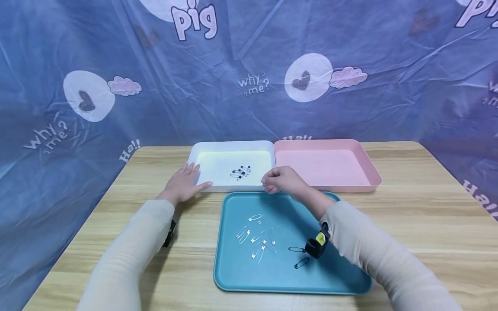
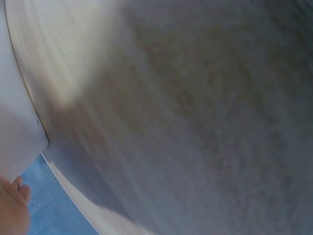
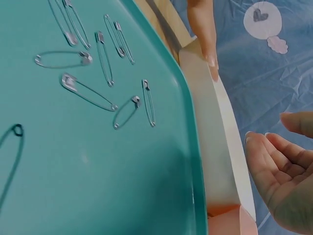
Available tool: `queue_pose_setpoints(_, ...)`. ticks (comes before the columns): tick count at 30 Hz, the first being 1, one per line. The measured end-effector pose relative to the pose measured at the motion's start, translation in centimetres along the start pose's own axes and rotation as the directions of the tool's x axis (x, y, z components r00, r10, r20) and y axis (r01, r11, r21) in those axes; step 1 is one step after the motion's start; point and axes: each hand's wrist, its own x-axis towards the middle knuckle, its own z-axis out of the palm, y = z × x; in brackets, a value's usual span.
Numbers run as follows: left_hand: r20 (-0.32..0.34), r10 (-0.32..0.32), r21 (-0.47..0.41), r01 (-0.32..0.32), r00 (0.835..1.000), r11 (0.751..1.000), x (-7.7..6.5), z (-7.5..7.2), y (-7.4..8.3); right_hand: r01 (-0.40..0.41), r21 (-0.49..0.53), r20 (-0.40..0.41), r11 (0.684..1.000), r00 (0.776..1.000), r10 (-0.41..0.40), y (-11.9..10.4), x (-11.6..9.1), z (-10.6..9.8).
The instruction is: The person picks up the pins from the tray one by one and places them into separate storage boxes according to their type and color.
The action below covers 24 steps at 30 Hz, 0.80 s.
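My left hand [image 1: 182,185] rests with spread fingers on the left front corner of the white tray [image 1: 212,162]. A small cluster of black safety pins [image 1: 241,172] lies inside that tray. Over its right front edge hovers my right hand [image 1: 285,179], fingers loosely bent. The right wrist view shows its thumb [image 3: 298,122] apart from the fingers and nothing between them. On the teal tray [image 1: 241,278] below are several silver safety pins [image 1: 244,236] and two black safety pins [image 1: 301,262], one partly behind the right wrist camera.
A pink tray [image 1: 324,166] with nothing visible in it stands against the white tray's right side. All three trays are on a wooden table [image 1: 420,216]. Behind the table hangs a blue printed cloth [image 1: 218,103]. The black wrist camera [image 1: 317,246] hangs low over the teal tray.
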Motion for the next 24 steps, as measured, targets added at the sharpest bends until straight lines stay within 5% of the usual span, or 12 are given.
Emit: queue_pose_setpoints(24,0.007,0.008,-0.018,-0.007,1.0,1.0,-0.1,-0.3,-0.1,0.046,0.008,0.113,0.999,0.993,-0.046,2.2,-5.8,-0.8)
